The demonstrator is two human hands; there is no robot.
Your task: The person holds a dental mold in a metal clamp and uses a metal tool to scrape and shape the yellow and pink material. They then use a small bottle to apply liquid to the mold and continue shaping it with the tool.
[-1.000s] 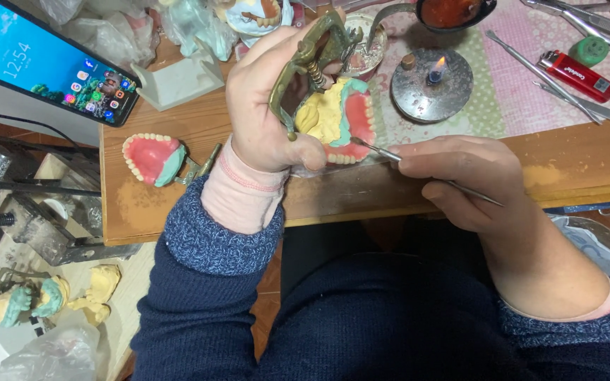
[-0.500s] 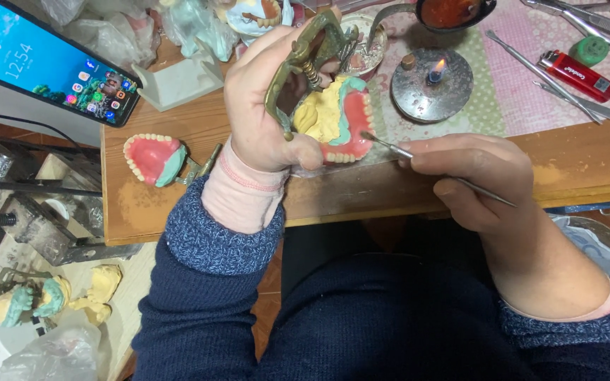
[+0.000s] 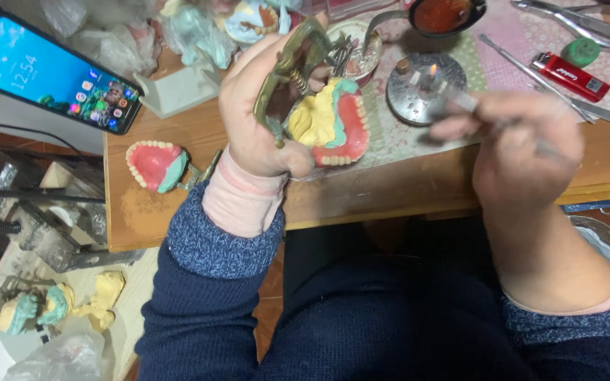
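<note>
Bench [image 3: 178, 212], wood, cluttered. Phone [image 3: 51, 81] lit, far left corner. Right hand [image 3: 524, 152] blurred, fingers curled shut round thin metal tool [image 3: 460, 102], tip held over lit burner [image 3: 425, 79]. Left hand [image 3: 262, 113] raised above bench edge, closed round brass articulator [image 3: 284, 70] carrying denture [image 3: 337, 123], pink base on yellow and green cast. Second denture [image 3: 153, 164] lay on bench, left of wrist. Lighter [image 3: 570, 76], red, far right.

denture [image 3: 339, 125]: pink gums, yellow-green cast, on brass frame, tilted | tool [image 3: 460, 102]: thin metal, blurred, above burner
</note>
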